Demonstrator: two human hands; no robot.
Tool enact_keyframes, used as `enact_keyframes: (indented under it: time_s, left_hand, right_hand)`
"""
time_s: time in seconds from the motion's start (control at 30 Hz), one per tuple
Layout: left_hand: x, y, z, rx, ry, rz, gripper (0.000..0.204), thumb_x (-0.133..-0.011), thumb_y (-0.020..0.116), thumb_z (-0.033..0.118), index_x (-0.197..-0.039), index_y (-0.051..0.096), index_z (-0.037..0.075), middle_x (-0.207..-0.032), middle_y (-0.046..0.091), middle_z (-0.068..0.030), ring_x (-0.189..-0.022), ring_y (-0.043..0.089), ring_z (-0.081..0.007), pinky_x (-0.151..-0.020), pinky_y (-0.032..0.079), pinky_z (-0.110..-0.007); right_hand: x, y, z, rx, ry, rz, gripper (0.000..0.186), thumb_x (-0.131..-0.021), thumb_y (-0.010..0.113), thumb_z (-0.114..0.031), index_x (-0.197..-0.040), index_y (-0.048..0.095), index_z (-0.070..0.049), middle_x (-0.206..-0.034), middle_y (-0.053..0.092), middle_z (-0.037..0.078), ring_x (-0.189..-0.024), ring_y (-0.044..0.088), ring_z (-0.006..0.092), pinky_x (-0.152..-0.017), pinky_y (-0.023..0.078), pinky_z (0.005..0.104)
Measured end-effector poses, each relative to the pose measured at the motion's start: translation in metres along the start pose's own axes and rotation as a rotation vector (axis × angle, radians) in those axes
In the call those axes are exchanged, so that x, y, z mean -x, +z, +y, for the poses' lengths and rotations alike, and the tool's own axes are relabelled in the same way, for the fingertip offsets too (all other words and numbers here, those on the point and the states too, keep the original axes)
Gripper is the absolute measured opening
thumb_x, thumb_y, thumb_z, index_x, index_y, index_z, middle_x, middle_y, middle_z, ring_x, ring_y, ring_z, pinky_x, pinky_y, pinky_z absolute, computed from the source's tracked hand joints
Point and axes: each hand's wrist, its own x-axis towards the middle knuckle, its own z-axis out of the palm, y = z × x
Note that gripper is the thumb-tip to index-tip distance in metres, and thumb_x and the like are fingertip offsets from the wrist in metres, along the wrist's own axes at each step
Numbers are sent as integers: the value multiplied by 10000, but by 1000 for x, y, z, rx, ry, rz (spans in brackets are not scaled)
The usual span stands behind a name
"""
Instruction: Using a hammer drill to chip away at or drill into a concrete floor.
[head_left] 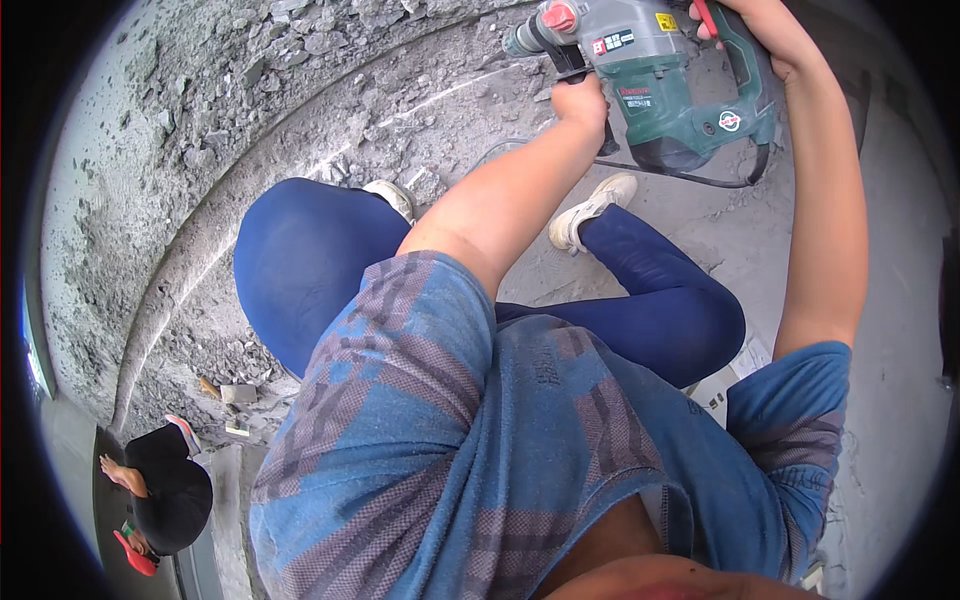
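Note:
A green and grey rotary hammer drill (650,105) with a red knob is held out at the top right, its chuck (520,41) pointing left over the broken concrete. My left hand (582,103) is wrapped round its black side handle. At the rear grip with the red trigger, my right hand (768,32) is closed, partly cut off by the upper edge. I cannot make out a bit beyond the chuck. A black power cord (700,181) hangs from the tool's lower end and runs left behind my left forearm.
Grey rubble (310,45) covers the ground at the upper left, with a curved groove (200,225) through it. My bent knees and pale shoes (590,210) are below the tool. A person in black (175,490) with a red cap sits at the lower left.

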Motion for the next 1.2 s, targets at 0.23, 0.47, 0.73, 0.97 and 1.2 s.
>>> enact_keyframes:
  time_s: [0.23, 0.47, 0.73, 0.97, 1.2]
  left_hand:
    - [6, -25, -8, -235, 276, 26, 232, -791, 692, 194, -902, 643, -4, -759, 684, -183, -674, 670, -322, -625, 493, -427]
    - [-4, -42, -8, -365, 262, -20, 279, -799, 693, 249, -900, 677, -10, -849, 698, -227, -816, 689, -380, -700, 502, -432]
    - [2, -44, -56, -305, 183, -125, 286, -746, 749, 239, -858, 671, -12, -829, 689, -243, -787, 675, -396, -689, 494, -451]
    - [11, -55, -35, -382, 81, -136, 309, -753, 789, 233, -915, 679, -5, -931, 724, -127, -842, 694, -252, -746, 514, -390]
    - [-61, -119, -87, 279, -151, -346, 596, -940, 451, 561, -1296, 532, 90, -1265, 612, -161, -1130, 608, -324, -978, 483, -475]
  right_hand:
    - [93, 34, 40, -70, -11, 195, 327, -846, 706, -185, -1089, 641, 25, -877, 674, 69, -765, 640, 124, -726, 507, 263]
    - [96, 60, 69, -173, -25, 244, 343, -874, 717, -223, -1082, 639, 37, -875, 677, 76, -738, 645, 127, -704, 519, 269]
    - [116, 71, 43, -6, -7, 235, 317, -870, 712, -190, -1073, 625, 37, -866, 669, 70, -724, 629, 125, -717, 515, 274]
    - [141, 77, 86, -222, -12, 344, 303, -887, 689, -123, -1115, 597, 53, -923, 682, 98, -785, 652, 147, -754, 523, 281]
    - [177, 133, 152, -295, 26, 306, 360, -820, 752, -48, -1139, 605, 32, -1029, 683, 73, -943, 638, 139, -870, 494, 300]
